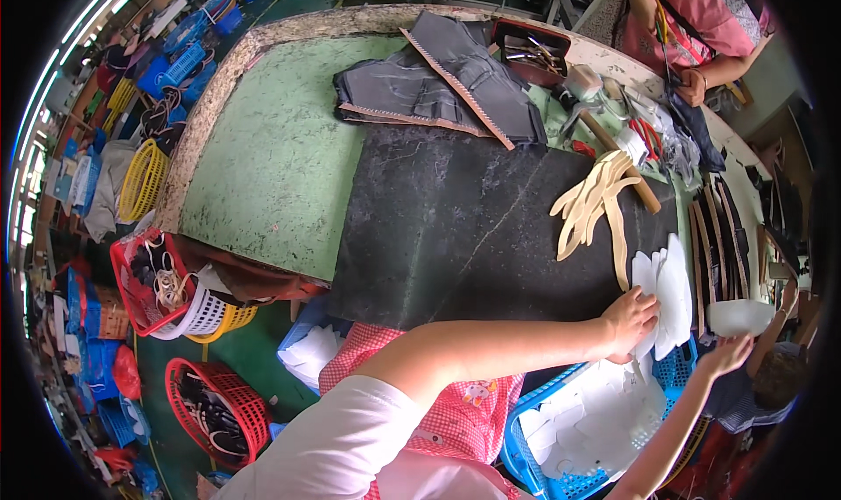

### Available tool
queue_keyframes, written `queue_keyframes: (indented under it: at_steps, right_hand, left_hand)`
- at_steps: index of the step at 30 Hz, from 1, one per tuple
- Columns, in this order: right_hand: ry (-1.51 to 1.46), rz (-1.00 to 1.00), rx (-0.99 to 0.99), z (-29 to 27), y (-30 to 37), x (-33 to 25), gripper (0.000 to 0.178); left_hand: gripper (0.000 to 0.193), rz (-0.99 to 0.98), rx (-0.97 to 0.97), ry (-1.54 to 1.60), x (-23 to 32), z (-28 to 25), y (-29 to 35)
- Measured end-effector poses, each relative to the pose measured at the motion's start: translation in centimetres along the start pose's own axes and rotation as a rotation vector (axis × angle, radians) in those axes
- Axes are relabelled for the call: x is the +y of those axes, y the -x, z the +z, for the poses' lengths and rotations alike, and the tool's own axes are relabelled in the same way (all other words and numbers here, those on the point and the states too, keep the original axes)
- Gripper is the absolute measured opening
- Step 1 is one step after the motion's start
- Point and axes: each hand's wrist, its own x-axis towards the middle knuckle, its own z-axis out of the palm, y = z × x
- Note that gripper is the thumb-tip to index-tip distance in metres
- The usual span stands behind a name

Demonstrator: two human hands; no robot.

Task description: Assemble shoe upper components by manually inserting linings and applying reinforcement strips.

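Showing beside the black mat (438,219) in the head view, white pieces (673,298) are touched by the curled left hand (629,323), its grip unclear; the right hand (729,357) is spread flat near a pale piece (740,317).

Dark gray pieces (455,49) lie beside a tool tray (528,73) on the green tabletop (272,132); a red basket (248,404) stands on the floor (269,342).

A scuffed green-topped worktable (272,149) stands over a green floor (273,373), bright strips of light (86,14) curving at left.
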Motion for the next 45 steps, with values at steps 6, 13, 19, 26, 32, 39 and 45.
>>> queue_keyframes:
  at_steps: [6, 13, 19, 26, 32, 39, 45]
  right_hand:
    - [-0.166, 0.306, -0.157, -0.3, -1.6, -4.8, 0.037]
    - [-0.628, 0.797, -0.689, 1.7, 9.4, -7.2, 0.014]
    - [-0.3, 0.881, -0.955, 9.2, 17.5, -11.0, 0.033]
    - [-0.317, 0.888, -0.931, 7.3, 17.3, -13.2, 0.047]
    - [-0.472, 0.852, -1.078, 7.7, 19.5, -12.9, 0.032]
    - [-0.34, 0.961, -1.231, 11.3, 28.2, -14.5, 0.041]
    - [-0.337, 0.615, -1.34, 12.8, 33.0, -16.7, 0.039]
  left_hand:
    - [0.031, 0.021, 0.336, 0.655, -9.5, -5.8, 3.0]
    - [0.062, -1.156, 0.208, 0.355, -33.5, -15.5, 16.7]
    - [0.028, -1.107, 0.561, 1.076, -35.5, -15.1, 15.5]
    - [0.054, -0.776, 1.071, 1.336, -30.0, -26.4, 19.9]
    - [0.041, -0.725, 0.82, 1.063, -20.3, -29.5, 22.2]
    - [0.017, -0.8, 0.343, 1.323, -16.6, -14.5, 26.5]
    - [0.016, -0.734, 0.459, 1.425, -13.7, -14.2, 25.4]
